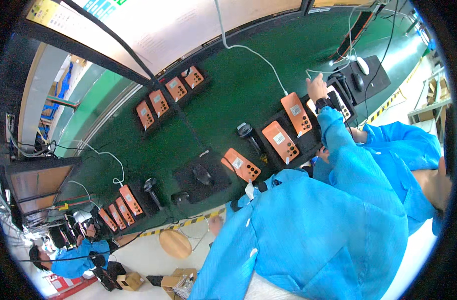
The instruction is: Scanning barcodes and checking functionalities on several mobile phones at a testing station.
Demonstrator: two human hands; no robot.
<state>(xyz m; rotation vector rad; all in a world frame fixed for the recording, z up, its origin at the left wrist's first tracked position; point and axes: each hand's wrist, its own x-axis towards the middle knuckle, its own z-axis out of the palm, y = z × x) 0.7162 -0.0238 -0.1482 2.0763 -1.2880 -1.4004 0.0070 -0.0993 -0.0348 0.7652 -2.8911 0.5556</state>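
Observation:
My right hand, with a dark watch at its wrist, reaches over the table at the far right. Its fingers look closed on a thin white cable that loops above them. Beside and beneath that hand lies a phone with a bright white face. Left of it are an orange phone with a white cable in its top end, a second orange phone, and a third orange phone near my body. My left hand hangs low by my sleeve, off the table edge, its fingers blurred.
A barcode scanner stands between the phones. Several orange phones rest in a dark tray under the monitor. A white mouse lies at far right. One co-worker's blue sleeve is close on my right; another person sits left.

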